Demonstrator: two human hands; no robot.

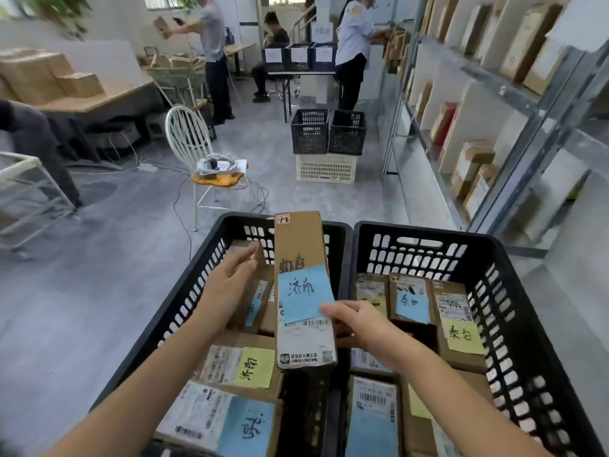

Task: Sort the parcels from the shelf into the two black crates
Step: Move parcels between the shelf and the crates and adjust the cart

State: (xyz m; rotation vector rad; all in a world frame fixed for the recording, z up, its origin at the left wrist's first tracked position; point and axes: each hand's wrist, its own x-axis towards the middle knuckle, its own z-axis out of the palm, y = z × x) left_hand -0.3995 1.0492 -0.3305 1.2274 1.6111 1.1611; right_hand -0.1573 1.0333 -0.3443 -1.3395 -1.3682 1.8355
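Note:
Two black crates stand side by side in front of me, the left crate (197, 278) and the right crate (514, 291), both holding several labelled cardboard parcels. My right hand (365, 328) grips a long brown parcel (301, 255) with a blue note by its right edge, above the wall between the crates. My left hand (227, 282) hovers with straight fingers over the left crate, beside the parcel and holding nothing. The shelf (487, 103) with more parcels runs along the right.
A white chair (191, 143) with cables on its seat stands ahead on the left. Two more black crates (328, 131) sit on a white crate further ahead. Several people work at tables in the background. Grey floor lies open to my left.

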